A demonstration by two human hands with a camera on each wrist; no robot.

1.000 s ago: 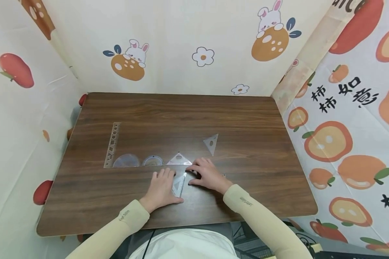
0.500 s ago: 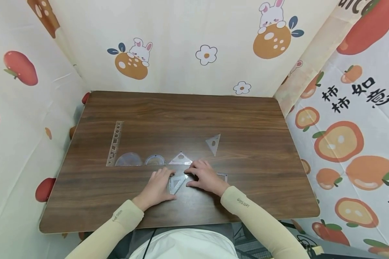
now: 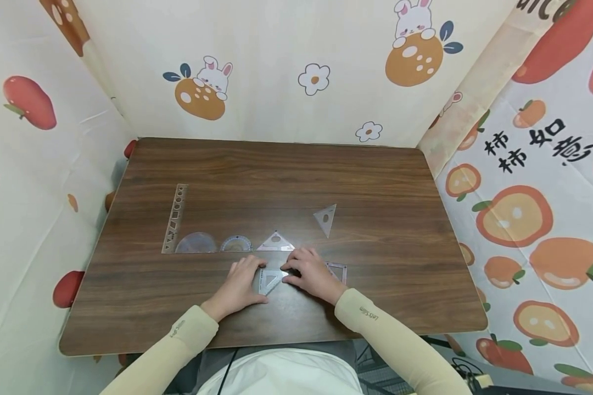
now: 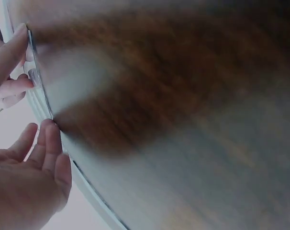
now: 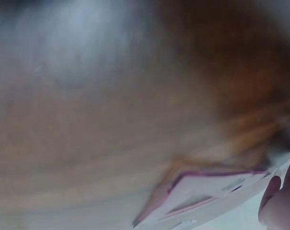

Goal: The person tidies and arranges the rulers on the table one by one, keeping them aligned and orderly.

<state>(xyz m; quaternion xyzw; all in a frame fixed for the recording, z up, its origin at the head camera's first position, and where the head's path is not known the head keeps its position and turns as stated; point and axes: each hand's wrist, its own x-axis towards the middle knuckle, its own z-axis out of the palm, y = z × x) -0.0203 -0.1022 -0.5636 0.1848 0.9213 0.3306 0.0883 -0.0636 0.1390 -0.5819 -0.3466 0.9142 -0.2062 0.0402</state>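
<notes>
A clear set square (image 3: 270,280) is between my two hands, low over the near middle of the table. My left hand (image 3: 239,285) holds its left edge, thumb toward me and fingers toward the far side. In the left wrist view the fingertips (image 4: 50,127) meet the thin plastic edge. My right hand (image 3: 313,273) pinches the right-hand tip between thumb and forefinger. Just past the right hand lies another clear plastic piece (image 3: 338,270), partly hidden by that hand; it shows a purplish edge in the right wrist view.
Along a line lie a stencil ruler (image 3: 174,219), a large protractor (image 3: 196,243), a smaller protractor (image 3: 236,243) and a set square (image 3: 275,241). Another small set square (image 3: 325,219) lies farther back on the brown table (image 3: 400,219). Printed sheets (image 3: 277,33) surround the table.
The held set square has turned and shifted slightly left, its slanted side now facing lower right. My left hand moved left with it. More of the plastic piece past the right hand shows.
</notes>
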